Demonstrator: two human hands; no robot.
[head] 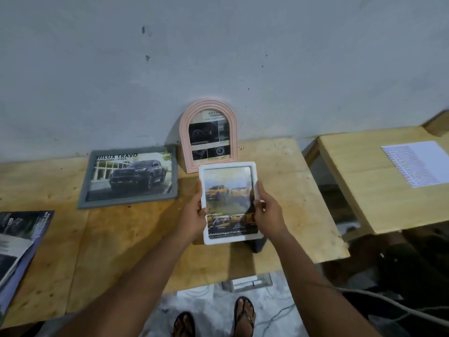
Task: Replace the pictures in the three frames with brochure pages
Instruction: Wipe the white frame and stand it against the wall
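Done: grey frame (126, 203) (centre-left) and pink arched frame (185, 132) (centre) hold brochure pages (131, 176). Filled white frame (227, 164) gripped at its sides by left hand (194, 212) and right hand (267, 211); placing it apparently remains.

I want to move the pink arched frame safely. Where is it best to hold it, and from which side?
Probably its straight lower side edges, reached from the front: the pink arched frame stands upright at the wall, and its top is rounded.

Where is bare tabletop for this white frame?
Bare table lies right of the pink arched frame and in front of the gray frame, between the brochure and the held white frame. Back left and centre are crowded.
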